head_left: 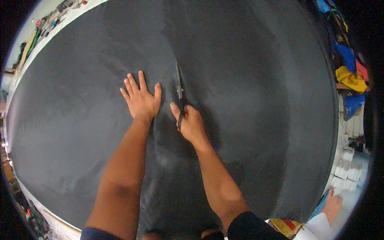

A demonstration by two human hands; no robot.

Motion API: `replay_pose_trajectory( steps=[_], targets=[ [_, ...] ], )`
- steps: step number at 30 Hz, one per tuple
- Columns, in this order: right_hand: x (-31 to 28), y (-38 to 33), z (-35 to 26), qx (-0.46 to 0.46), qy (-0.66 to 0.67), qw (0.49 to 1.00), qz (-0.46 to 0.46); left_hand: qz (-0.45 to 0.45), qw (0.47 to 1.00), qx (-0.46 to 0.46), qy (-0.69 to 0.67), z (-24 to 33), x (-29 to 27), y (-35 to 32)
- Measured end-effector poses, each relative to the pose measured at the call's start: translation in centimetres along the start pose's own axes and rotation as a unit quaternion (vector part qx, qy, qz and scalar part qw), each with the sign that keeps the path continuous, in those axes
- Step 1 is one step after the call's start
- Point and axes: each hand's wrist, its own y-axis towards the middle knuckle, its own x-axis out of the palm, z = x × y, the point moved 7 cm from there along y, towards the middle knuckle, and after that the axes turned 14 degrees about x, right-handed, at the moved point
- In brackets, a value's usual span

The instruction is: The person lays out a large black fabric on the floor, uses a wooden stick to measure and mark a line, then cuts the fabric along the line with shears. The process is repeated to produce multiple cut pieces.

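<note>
A wide sheet of dark grey fabric (248, 100) spreads over the table in front of me. My left hand (142, 100) lies flat on it with the fingers spread, just left of the middle. In my right hand (191, 122) is a pair of scissors (179, 82), my fingers wrapped round its black handles. The blades point away from me along the fabric and look close together. Below the scissors, a line or fold in the fabric runs toward me between my forearms. I cannot tell whether it is a cut edge.
Yellow and blue cloths (352, 79) are heaped beyond the fabric's right edge. White stacked blocks (347, 173) stand lower down there. Near the bottom right is another person's hand (333, 204). Small tools and odds and ends (52, 24) lie along the far left rim.
</note>
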Motion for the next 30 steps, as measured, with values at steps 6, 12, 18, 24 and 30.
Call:
replay_pose_trajectory(
  steps=[6,12,18,24,30],
  targets=[
    [0.3,1.5,-1.3,0.009,0.05,0.999,0.003,-0.033,0.999,-0.009,-0.025,0.2,-1.0,-1.6],
    [-0.4,9.3,-9.5,0.002,0.054,0.998,0.019,-0.089,0.995,-0.025,-0.023,0.6,-1.0,-0.2],
    [-0.5,15.0,-14.9,-0.035,0.049,0.998,0.02,-0.093,0.995,-0.019,-0.042,0.3,-1.2,1.2],
    [-0.3,21.2,-18.9,-0.039,0.045,0.998,0.028,-0.101,0.993,-0.028,-0.058,0.5,-0.8,0.7],
    [-0.1,26.4,-23.3,-0.044,0.036,0.998,0.037,-0.128,0.989,-0.034,-0.072,0.9,-0.7,0.3]
  ],
)
